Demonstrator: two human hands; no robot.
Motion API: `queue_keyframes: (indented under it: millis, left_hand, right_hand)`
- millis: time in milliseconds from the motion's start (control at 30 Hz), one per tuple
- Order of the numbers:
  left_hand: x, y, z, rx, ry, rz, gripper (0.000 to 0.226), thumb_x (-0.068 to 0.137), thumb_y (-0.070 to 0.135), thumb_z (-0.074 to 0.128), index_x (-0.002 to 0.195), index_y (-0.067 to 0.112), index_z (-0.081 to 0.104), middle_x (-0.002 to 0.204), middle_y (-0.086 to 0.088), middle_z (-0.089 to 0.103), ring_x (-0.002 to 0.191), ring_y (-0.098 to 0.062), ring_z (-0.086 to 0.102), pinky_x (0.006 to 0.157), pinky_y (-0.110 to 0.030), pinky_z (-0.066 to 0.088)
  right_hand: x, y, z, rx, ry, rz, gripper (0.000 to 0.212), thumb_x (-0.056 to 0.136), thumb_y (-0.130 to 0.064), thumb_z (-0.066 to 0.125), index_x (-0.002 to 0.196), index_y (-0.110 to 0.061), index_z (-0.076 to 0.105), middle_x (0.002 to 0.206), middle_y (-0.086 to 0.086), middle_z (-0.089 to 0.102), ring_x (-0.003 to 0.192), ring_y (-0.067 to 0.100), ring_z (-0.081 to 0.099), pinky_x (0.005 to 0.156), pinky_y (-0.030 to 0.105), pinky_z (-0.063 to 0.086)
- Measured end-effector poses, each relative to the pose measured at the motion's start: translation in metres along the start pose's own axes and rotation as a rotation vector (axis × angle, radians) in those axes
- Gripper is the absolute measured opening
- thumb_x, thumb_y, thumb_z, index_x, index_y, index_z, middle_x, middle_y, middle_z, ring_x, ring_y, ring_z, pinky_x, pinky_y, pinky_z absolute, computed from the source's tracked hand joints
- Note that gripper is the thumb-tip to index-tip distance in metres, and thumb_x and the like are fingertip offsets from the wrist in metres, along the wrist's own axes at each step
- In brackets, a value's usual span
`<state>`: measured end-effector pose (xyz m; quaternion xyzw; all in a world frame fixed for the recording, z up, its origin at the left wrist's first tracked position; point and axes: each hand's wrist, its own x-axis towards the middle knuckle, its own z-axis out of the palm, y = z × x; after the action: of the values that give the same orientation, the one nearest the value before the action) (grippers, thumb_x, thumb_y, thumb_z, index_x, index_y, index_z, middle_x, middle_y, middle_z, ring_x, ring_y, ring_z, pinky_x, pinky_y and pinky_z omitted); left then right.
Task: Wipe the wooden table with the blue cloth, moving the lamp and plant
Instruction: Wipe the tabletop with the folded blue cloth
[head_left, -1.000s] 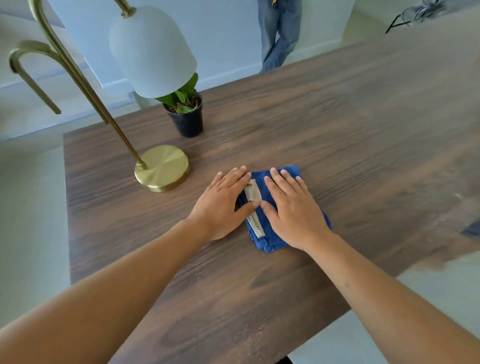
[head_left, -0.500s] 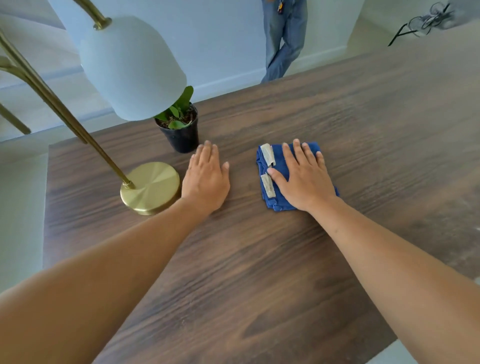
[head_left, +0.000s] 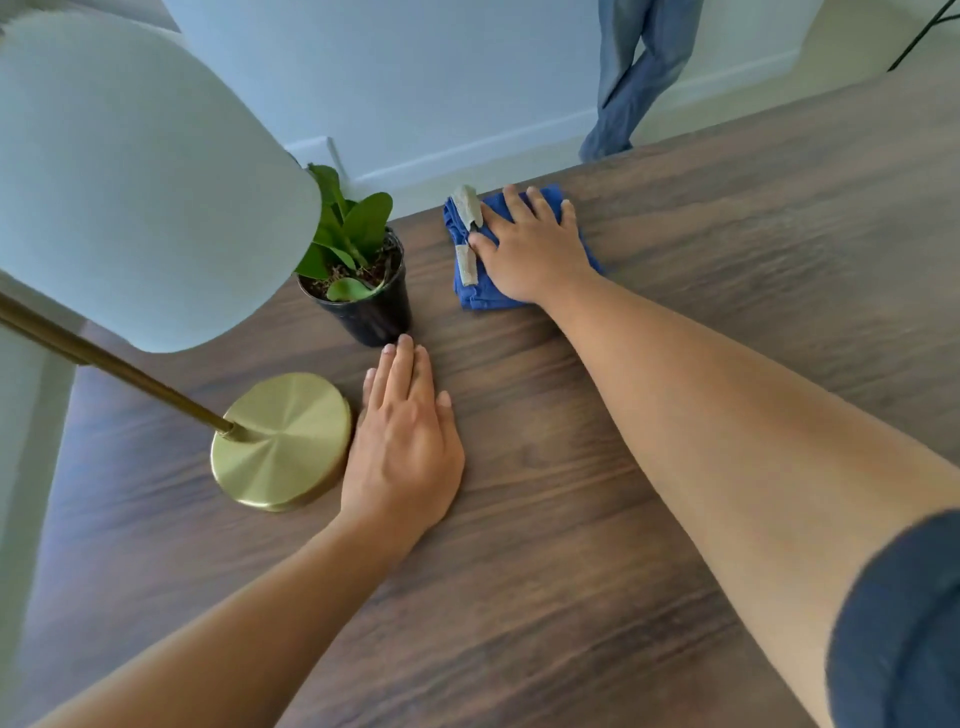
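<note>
**A:** Where is the cloth (head_left: 470, 249) lying from your hands right now?

**B:** It is lying at the far edge of the table (head_left: 597, 545), folded into a pad, and your right hand (head_left: 530, 254) is pressing flat on top of it with the fingers straight and slightly spread. Its long side is running away from you, toward the far edge.

**A:** And the left hand (head_left: 402, 447)?

**B:** You are resting it flat on the bare wood with the fingers held together, holding nothing. It is sitting just beside the brass base of the lamp (head_left: 283, 441), and its fingertips are almost touching the black pot of the plant (head_left: 358, 270).

**A:** So which hand is nearer to what needs shifting?

**B:** The left one, clearly. The plant is standing between your left hand and the cloth, just left of the cloth, so I am judging that any sweep leftward is going to meet the pot first, then the lamp base behind it. You are probably needing the left hand to lift the pot aside.

**A:** What about the surface and the room?

**B:** You are working on dark wood grain running across your view. The lamp's white shade is hanging over the near left corner. Beyond the far edge, pale walls and a person's legs (head_left: 631, 78) in jeans are showing.
</note>
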<state>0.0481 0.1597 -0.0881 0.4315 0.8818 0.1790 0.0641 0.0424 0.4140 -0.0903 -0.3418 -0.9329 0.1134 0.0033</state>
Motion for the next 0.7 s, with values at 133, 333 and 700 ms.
queue_keyframes:
  millis: [133,333,700]
  left_hand:
    - [0.0,0.0,0.001,-0.013,0.013,0.0,0.056,0.106,0.03,0.029,0.157,0.008,0.022,0.167,-0.003,0.01,0.153,-0.013,0.002,0.124,-0.029,-0.001]
    - [0.0,0.0,-0.001,-0.006,-0.004,-0.004,0.056,0.106,0.031,0.027,0.157,0.008,0.022,0.167,-0.004,0.01,0.153,-0.012,0.001,0.123,-0.028,-0.002]
    - [-0.001,0.003,-0.003,-0.009,-0.016,-0.019,0.057,0.107,0.033,0.025,0.158,0.01,0.015,0.167,-0.002,0.004,0.153,-0.01,-0.005,0.124,-0.028,-0.004]
  right_hand:
    - [0.048,-0.011,0.001,-0.002,0.012,-0.014,0.056,0.105,-0.046,0.016,0.158,-0.027,0.024,0.167,0.002,0.009,0.153,0.028,0.003,0.12,0.059,0.0]
    - [-0.01,-0.015,0.007,0.0,0.032,-0.128,0.057,0.105,-0.046,0.019,0.158,-0.025,0.023,0.168,0.001,0.008,0.154,0.026,0.004,0.122,0.055,0.003]
    - [-0.023,-0.009,0.005,-0.049,0.02,-0.029,0.092,0.085,-0.086,0.011,0.159,-0.032,0.015,0.168,0.002,0.003,0.154,0.028,0.0,0.119,0.062,-0.001]
